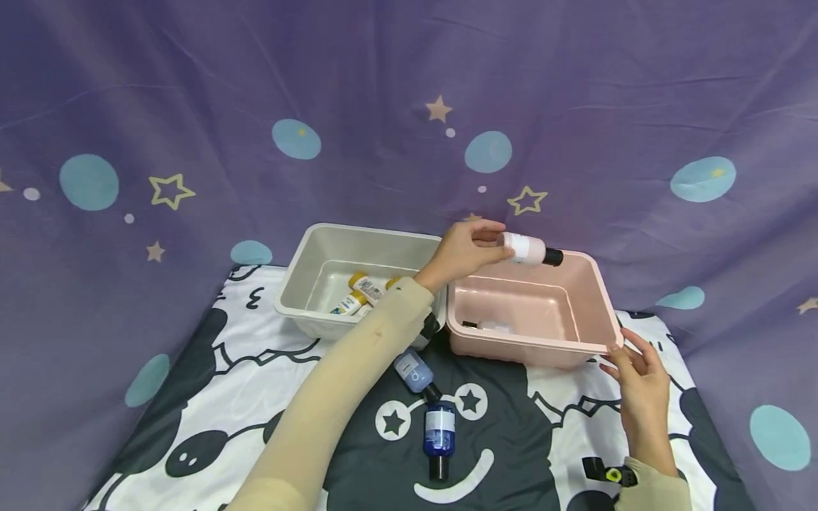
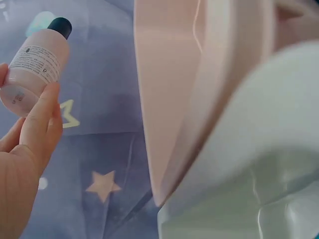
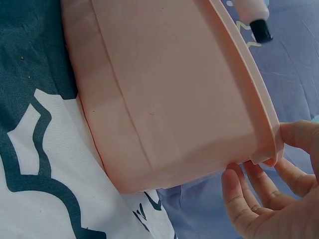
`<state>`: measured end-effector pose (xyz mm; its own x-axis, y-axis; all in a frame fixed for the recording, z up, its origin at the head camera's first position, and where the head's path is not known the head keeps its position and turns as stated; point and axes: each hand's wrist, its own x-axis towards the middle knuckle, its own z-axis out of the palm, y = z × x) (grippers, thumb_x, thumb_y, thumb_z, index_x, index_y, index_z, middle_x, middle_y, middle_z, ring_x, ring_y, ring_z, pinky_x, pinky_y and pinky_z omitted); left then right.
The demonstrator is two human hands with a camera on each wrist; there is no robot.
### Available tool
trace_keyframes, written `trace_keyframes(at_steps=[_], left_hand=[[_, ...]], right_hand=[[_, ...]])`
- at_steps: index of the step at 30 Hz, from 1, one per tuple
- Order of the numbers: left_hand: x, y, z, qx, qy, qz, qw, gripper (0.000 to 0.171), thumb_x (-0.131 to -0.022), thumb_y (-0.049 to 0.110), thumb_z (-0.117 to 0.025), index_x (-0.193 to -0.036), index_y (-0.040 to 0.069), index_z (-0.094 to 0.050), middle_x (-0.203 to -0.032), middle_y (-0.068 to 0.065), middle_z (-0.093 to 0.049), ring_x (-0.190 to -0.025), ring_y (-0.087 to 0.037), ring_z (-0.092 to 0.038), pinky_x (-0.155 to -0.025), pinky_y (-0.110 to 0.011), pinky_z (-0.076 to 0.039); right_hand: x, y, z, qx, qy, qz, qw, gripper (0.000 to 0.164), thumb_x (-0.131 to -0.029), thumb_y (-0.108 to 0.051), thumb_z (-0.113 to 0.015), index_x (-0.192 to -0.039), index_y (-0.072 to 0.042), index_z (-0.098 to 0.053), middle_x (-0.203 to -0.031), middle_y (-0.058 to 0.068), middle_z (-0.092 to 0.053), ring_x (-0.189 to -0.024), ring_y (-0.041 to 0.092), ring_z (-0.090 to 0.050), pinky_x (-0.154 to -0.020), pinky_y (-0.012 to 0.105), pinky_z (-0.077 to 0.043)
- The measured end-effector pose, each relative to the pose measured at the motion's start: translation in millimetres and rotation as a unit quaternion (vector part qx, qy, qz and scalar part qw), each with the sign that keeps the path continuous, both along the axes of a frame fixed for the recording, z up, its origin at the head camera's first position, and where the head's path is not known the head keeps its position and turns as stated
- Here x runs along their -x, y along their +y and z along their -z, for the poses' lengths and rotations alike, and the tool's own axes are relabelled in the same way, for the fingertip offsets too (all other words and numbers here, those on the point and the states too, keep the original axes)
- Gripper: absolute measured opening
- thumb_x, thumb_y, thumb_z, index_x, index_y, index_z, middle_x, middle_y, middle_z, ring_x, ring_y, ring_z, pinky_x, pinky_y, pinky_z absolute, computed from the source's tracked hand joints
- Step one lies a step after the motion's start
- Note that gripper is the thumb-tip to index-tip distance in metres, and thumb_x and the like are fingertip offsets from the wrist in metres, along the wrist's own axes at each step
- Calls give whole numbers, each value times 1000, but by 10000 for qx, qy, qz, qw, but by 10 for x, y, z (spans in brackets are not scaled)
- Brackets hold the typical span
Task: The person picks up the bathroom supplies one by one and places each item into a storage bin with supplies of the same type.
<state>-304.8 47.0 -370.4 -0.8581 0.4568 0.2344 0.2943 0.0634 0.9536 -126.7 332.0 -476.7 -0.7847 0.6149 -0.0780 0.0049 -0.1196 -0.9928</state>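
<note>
My left hand point(image 1: 465, 250) pinches a pale pink bottle point(image 1: 525, 248) by its base end, above the back of the pink bin point(image 1: 530, 349). The bottle lies nearly sideways in the head view, its black cap pointing right; its white label point(image 2: 37, 63) shows in the left wrist view. My right hand point(image 1: 641, 380) holds the front right corner of the pink bin, thumb at the rim and fingers under its edge, as the right wrist view shows. Inside that bin a small clear bottle with a black cap point(image 1: 469, 324) lies by the front wall.
A whitish bin point(image 1: 307, 312) stands against the pink one on the left, holding several yellow-capped bottles point(image 1: 366, 287). On the panda-print cloth lie a light blue bottle point(image 1: 414, 370) and a dark blue bottle point(image 1: 439, 429). A purple curtain point(image 1: 383, 85) hangs behind.
</note>
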Motion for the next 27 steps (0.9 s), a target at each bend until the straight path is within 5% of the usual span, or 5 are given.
trace_keyframes(at_steps=[8,18,27], left_hand=[[183,295,111,-144,-398,44,9991,50,-81,9,-85,-124,-8,-64,-106,-12,-71,-95,-18,-68,-73,-27,-58],[266,498,158,472,-506,-49,9976,45,-80,12,-85,-119,-2,-68,-101,-8,-71,-84,-15,-69,-69,-24,-57],[323,514,308,1754,-292,-154,9839,38,-78,16,-87,-110,0,-72,-90,-3,-69,-71,-13,-67,-64,-21,-55]], right_hand=[[-24,-24,-14,-43,-48,-6,10000,46,-92,-7,-74,-136,-6,-60,-104,3,-69,-83,11,-70,-67,21,-57],[-42,-76,-21,36,-72,-34,10000,45,-92,-6,-73,-136,-6,-60,-106,3,-69,-84,11,-70,-68,22,-57],[-21,-121,-10,64,-48,-158,9998,46,-91,-7,-74,-135,-6,-60,-107,4,-69,-85,12,-70,-69,22,-57]])
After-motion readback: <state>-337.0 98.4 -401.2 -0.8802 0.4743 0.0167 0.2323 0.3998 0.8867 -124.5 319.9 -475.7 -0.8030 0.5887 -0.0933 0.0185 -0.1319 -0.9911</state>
